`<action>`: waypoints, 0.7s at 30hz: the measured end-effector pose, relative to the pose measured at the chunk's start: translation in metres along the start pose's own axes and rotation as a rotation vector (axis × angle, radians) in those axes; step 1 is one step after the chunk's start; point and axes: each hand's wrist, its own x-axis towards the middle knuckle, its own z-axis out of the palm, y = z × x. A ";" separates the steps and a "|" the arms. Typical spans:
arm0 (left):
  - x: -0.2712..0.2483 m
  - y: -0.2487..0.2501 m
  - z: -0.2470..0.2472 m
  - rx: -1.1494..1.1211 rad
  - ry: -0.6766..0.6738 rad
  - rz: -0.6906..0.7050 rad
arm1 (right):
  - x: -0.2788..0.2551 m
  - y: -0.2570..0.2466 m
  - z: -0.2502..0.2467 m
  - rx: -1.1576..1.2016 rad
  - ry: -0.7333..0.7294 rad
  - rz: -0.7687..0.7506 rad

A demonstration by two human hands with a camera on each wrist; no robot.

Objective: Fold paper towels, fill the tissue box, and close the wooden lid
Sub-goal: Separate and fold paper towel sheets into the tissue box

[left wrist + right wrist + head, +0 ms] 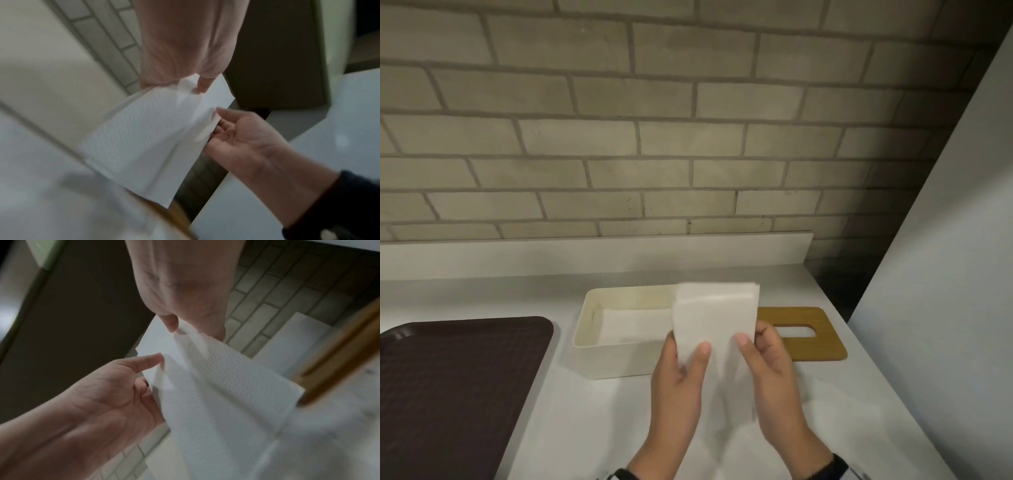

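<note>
Tray: dark brown textured tray (458, 387) on white counter (592, 418), far left.
Box: open cream rectangular tissue box (599, 358), towel inside.
Left hand (681, 373): pinching folded white paper towel (714, 315) above box.
Right hand (770, 363): pinching towel's other edge.
Lid: slotted wooden lid (815, 342) flat, beside the box on its right.

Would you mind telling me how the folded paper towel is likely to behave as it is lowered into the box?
The paper towel probably flops: it creases where the left hand and right hand pinch it. It looks light, held by fingertips alone. Its embossed surface should grip rather than slip, though the layers may fan open.
</note>
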 end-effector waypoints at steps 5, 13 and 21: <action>-0.005 -0.011 0.004 0.022 0.031 -0.077 | -0.005 0.014 0.003 -0.023 0.036 0.022; 0.001 -0.009 -0.004 -0.045 0.020 -0.103 | -0.005 0.013 0.006 0.043 -0.006 0.045; 0.011 -0.005 -0.006 -0.110 0.074 -0.099 | 0.005 0.019 -0.001 -0.157 -0.134 0.095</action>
